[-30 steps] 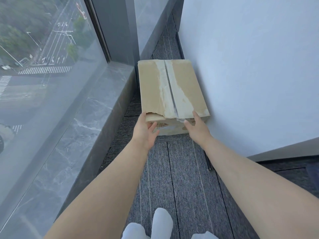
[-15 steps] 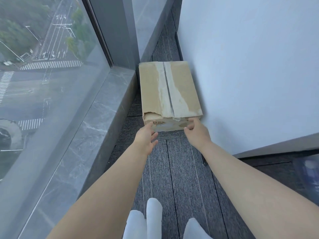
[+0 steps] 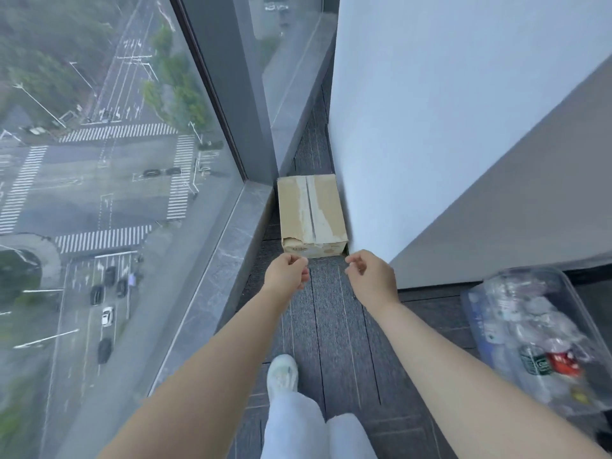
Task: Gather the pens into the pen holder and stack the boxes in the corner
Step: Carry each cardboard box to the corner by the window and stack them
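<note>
Box [image 3: 313, 215] is down flat on the carpet floor [image 3: 331, 313], in the far corner. Its right side is at the white wall [image 3: 430, 127]; I can't tell if it's touching or just beside it. Its left side is near the stone window sill [image 3: 231, 253], with a strip of floor between.

Change: half a second ago both hands were on the box's near edge. Now both are off it and drawn back, with a visible gap to its near face.

It reads as released and placed, the first box of the stack. There's nothing on top of it except torn tape. No other boxes, pens or pen holder are in view, so the rest of the task is elsewhere.

Left hand [image 3: 286, 273] and right hand [image 3: 372, 276] are level with each other, arms stretched forward. Their fingers are loosely curled and hold nothing.

Clear plastic bin [image 3: 473, 313] of bottles sits near right, untouched.
</note>
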Demonstrator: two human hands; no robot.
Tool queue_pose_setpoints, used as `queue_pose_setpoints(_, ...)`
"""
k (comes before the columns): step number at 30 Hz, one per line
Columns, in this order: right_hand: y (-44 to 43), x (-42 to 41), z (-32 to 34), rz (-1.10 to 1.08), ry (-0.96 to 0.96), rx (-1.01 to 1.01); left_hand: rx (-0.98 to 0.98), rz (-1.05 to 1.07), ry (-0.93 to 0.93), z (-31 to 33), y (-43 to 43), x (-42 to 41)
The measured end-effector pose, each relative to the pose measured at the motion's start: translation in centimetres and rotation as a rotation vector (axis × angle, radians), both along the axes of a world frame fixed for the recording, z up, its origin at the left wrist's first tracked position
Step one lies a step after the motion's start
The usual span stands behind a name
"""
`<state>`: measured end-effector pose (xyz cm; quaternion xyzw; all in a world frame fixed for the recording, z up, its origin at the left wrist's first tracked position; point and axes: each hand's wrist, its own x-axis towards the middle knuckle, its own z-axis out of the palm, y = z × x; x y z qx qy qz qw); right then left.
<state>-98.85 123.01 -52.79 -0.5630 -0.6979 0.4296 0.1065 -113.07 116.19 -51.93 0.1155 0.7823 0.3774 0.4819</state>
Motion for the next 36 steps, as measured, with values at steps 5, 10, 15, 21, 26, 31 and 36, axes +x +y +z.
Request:
queue_pose_setpoints(5, -3.4, 4.1, 11.0, -0.042, 0.077, 0.058, 0.044, -0.116, 0.1, 10.8, -3.1, 4.0)
queue_pose_setpoints(10, -5.3, 8.2, 19.2, -0.134, 0.163, 0.138, 0.108, -0.248, 0.21, 18.5, -5.0, 7.5)
queue_pose_setpoints(15, -7.0, 13.3, 24.0, -0.251, 0.156, 0.248, 0.221, -0.397, 0.302, 23.7, -5.1, 11.1)
queue_pose_setpoints(21, -11.7, 20.1, 26.4, -0.452, 0.039, 0.332, 0.335, -0.666, 0.302, 25.7, -5.0, 16.6)
queue_pose_setpoints(26, -18.4, 24.9, 27.2, -0.733, -0.007, 0.386, 0.465, -0.926, 0.252, 27.5, -6.5, 22.4)
queue_pose_setpoints(31, -26.5, 28.7, 27.7, -0.957, -0.04, 0.412, 0.554, -1.144, 0.149, 29.3, -10.1, 28.6)
queue_pose_setpoints(36, -34.4, 32.1, 28.4, -1.139, -0.072, 0.473, 0.647, -1.351, 0.132, 29.8, -14.9, 34.9)
